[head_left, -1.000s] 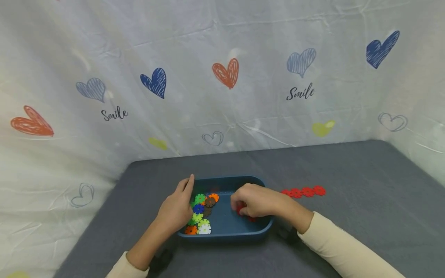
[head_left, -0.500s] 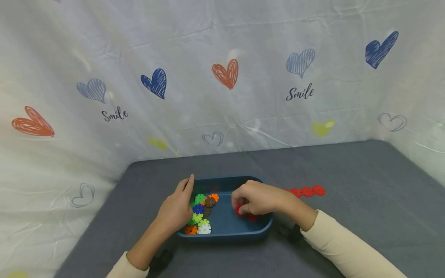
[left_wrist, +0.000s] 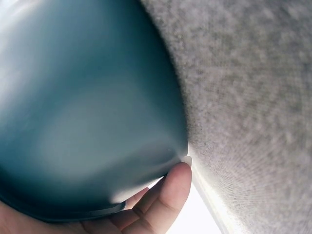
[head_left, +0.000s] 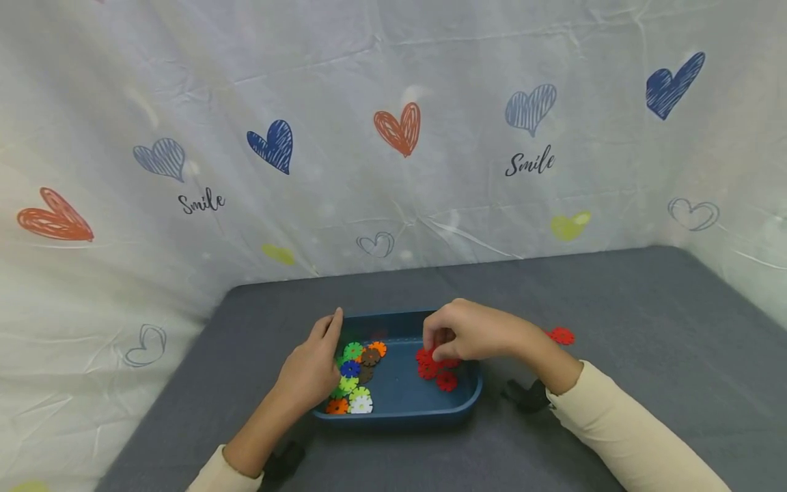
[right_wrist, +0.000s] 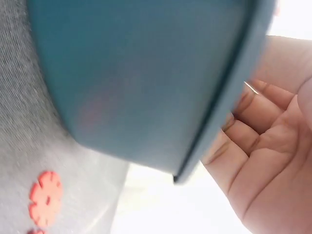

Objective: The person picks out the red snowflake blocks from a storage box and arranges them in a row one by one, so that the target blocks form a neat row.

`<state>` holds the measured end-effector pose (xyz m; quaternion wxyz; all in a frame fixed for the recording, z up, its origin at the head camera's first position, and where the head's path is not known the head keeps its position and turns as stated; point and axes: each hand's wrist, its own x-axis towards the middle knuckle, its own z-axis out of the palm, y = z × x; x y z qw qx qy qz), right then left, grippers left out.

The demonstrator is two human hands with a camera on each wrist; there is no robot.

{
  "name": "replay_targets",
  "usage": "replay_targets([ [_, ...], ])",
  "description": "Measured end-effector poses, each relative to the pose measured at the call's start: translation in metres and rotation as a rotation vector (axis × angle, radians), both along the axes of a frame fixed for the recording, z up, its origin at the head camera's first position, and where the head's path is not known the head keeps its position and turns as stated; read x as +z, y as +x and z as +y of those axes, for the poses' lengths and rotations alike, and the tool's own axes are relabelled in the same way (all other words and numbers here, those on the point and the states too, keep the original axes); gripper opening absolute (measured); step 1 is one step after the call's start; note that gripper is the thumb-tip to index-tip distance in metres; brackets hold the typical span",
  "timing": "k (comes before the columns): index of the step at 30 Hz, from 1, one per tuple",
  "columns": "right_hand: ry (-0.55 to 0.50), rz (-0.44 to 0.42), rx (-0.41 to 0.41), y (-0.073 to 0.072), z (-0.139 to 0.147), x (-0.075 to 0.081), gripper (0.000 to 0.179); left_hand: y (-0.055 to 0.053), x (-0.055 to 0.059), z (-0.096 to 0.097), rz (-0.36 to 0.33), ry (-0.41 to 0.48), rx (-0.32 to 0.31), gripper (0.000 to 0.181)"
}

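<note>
A dark blue tray (head_left: 406, 415) stands on the grey table. My left hand (head_left: 310, 372) grips its left side, thumb (left_wrist: 176, 187) against the outer wall and fingers over the rim. At the tray's left end lie several notched plastic discs in green, blue, brown, orange and white. A cluster of red notched discs (head_left: 447, 380) lies at the right end. Just above that cluster is my right hand (head_left: 470, 331), its bent fingers and thumb close together. I cannot tell if a red disc is between them. In the right wrist view, the tray wall partly hides these fingers.
A red notched disc (head_left: 561, 335) lies on the table right of the tray; my right forearm blocks the view beside it. Another edge of red shows below a red disc (right_wrist: 45, 200) in the right wrist view. A white curtain (head_left: 455, 205) with printed hearts hangs behind.
My right hand has risen and moved right from the red discs, uncovering more of them. Its forearm now hides more of the red row on the table. The left hand keeps its grip.
</note>
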<state>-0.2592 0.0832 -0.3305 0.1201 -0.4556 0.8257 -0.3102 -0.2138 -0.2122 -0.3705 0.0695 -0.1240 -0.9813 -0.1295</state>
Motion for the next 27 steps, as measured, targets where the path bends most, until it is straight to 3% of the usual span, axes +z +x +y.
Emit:
replay_targets([
  [14, -0.012, -0.117, -0.026, -0.005, 0.026, 0.015, 0.012, 0.000, -0.001, -0.001, 0.020, -0.008, -0.007, 0.075],
  [27, -0.028, -0.287, -0.200, -0.022, 0.061, 0.022, 0.011, 0.000, -0.001, 0.000, 0.019, -0.009, -0.010, 0.074],
])
